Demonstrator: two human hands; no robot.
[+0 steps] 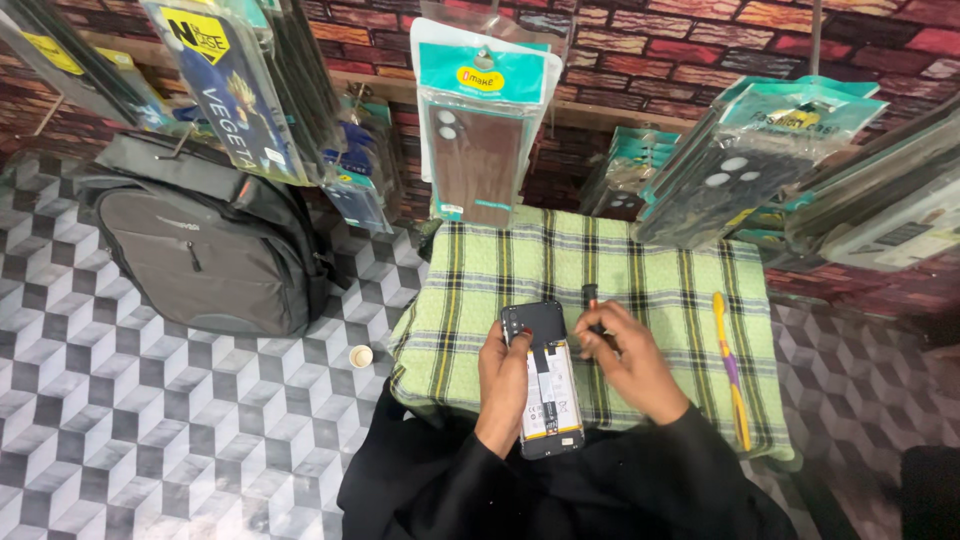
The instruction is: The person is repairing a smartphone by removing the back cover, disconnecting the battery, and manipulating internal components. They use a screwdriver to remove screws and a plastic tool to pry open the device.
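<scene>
Gripped along its left edge by the left hand (503, 385), an opened phone (548, 380) is held flat over the green checked cloth (660, 290). A black screwdriver (592, 305) is pinched by the right hand (630, 365) beside it. Teal-topped case packets (487, 120) are hung above against the brick wall (650, 40).

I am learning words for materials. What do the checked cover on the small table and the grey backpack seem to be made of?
The checked cover looks like woven cotton cloth, matt: green with dark and yellow stripes, draping softly over the edge. The grey backpack seems synthetic fabric, probably nylon or polyester, with a slight sheen, stitched seams and a zip pocket.
</scene>
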